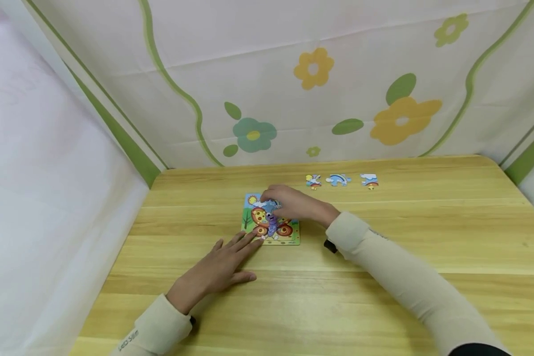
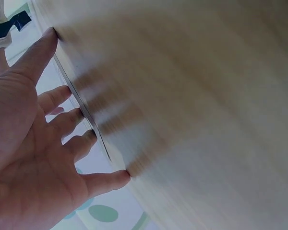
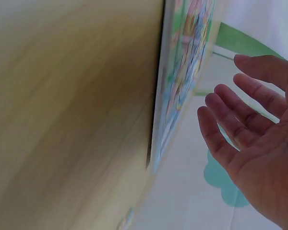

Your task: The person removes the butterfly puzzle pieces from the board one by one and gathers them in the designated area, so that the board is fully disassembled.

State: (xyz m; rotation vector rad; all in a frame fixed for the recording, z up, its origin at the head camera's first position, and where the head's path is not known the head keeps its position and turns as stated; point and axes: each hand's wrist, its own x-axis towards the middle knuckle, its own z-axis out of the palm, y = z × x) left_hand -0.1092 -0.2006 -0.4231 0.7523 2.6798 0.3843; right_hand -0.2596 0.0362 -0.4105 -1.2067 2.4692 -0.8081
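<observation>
A butterfly jigsaw puzzle (image 1: 272,227) in a flat square board lies on the wooden table. My left hand (image 1: 222,264) rests with spread fingers at the board's lower left edge, fingertips on it and thumb on the table. In the left wrist view the left hand (image 2: 43,139) has its fingertips along the board's thin edge. Over the upper right part of the puzzle hovers my right hand (image 1: 291,203), partly hiding the picture. The right wrist view shows this right hand (image 3: 259,129) with loosely bent fingers apart from the board (image 3: 175,81) and nothing between them.
Behind the board, toward the table's far edge, lie three loose jigsaw pieces: one with a yellow patch (image 1: 313,181), a rainbow piece (image 1: 338,180) and a cloud piece (image 1: 369,180). A white flower-printed cloth (image 1: 267,74) hangs behind the wooden table (image 1: 320,306).
</observation>
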